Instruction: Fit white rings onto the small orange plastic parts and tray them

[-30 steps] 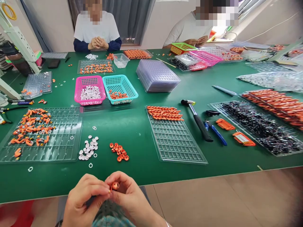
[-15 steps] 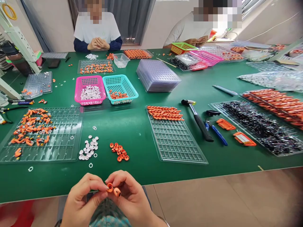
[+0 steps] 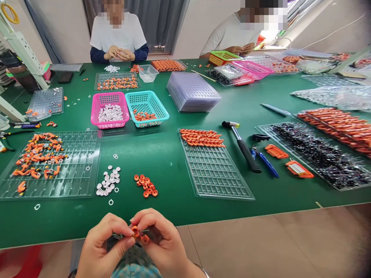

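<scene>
At the table's near edge, my left hand (image 3: 108, 243) pinches one end of a small orange plastic part (image 3: 136, 231) with a round hollow end. My right hand (image 3: 162, 239) is closed on the other end of that part, where a second orange knob shows. Fingertips hide its middle; a thin pale piece sticks out beside it. Just beyond my hands lie a cluster of small orange caps (image 3: 146, 185) and a cluster of white discs (image 3: 108, 181), with a few thin white rings (image 3: 111, 202) scattered around.
A clear tray (image 3: 78, 177) with orange parts lies left; another tray (image 3: 223, 173) lies right of centre. Beyond stand a pink basket (image 3: 94, 112) and a turquoise basket (image 3: 165, 110). A hammer (image 3: 243, 148), blue-handled pliers (image 3: 268, 164) and a tray of black wired parts (image 3: 319, 154) are at right. Two people sit opposite.
The orange part has turned slightly between my fingers, and a thin pale piece now shows beside it. The person opposite has moved their hands slightly apart.
</scene>
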Motion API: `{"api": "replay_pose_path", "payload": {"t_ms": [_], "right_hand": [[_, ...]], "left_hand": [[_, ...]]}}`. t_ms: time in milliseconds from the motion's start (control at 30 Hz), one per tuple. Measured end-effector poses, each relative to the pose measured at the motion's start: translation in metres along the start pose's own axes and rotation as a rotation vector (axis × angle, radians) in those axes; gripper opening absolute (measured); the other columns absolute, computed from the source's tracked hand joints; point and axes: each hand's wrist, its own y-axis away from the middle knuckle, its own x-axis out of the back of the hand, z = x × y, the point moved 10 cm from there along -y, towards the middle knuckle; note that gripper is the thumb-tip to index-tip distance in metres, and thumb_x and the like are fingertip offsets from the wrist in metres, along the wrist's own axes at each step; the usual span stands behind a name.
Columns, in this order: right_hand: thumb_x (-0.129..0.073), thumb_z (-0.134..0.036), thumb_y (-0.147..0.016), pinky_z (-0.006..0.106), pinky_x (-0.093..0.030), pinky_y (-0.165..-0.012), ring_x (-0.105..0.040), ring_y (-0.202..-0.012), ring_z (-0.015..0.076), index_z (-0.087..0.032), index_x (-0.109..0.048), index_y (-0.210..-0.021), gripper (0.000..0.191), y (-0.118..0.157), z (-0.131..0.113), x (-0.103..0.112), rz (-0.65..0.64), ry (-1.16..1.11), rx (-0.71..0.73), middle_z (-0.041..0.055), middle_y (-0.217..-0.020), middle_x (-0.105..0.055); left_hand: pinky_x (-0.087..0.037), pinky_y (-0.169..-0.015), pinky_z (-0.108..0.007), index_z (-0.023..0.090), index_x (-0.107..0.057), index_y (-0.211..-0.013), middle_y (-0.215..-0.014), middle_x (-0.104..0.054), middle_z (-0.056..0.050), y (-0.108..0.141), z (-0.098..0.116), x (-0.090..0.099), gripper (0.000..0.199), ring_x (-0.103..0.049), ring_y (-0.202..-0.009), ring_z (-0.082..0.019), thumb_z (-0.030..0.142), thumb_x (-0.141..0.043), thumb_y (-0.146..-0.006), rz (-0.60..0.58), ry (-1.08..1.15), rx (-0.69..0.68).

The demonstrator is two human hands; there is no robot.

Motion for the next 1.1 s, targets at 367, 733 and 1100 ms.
{"api": "replay_pose_path", "payload": {"t_ms": [367, 733, 1100], "right_hand": [[-0.065, 0.000, -0.076, 0.029, -0.052, -0.067, -0.066, -0.077, 0.0185, -0.027, -0.071, -0.090, 0.031, -0.003, -0.010, 0.000, -0.016, 0.081, 0.045, 0.0038, -0.086, -0.068], [-0.069, -0.005, -0.080, 0.026, -0.051, -0.065, -0.063, -0.073, 0.0160, -0.029, -0.071, -0.092, 0.026, -0.004, -0.019, 0.002, -0.012, 0.148, 0.112, 0.0016, -0.082, -0.064], [-0.049, -0.007, -0.093, 0.025, -0.053, -0.066, -0.061, -0.079, 0.0159, -0.025, -0.062, -0.109, 0.027, -0.003, -0.048, 0.003, -0.171, 0.318, 0.189, 0.0045, -0.089, -0.061]], "left_hand": [[-0.052, -0.060, -0.019, 0.026, -0.072, -0.082, -0.075, -0.063, 0.002, -0.002, 0.012, -0.001, 0.013, -0.063, -0.067, -0.014, 0.013, -0.071, -0.083, 0.038, -0.024, -0.080], [-0.057, -0.069, -0.015, 0.029, -0.072, -0.099, -0.086, -0.075, 0.002, -0.005, 0.019, -0.005, 0.020, -0.071, -0.075, -0.013, 0.015, -0.070, -0.084, 0.025, -0.178, -0.148], [-0.057, -0.072, -0.012, 0.024, -0.070, -0.100, -0.085, -0.077, 0.001, 0.005, 0.029, -0.008, 0.020, -0.074, -0.074, -0.010, 0.011, -0.067, -0.086, -0.013, -0.366, -0.329]]}}
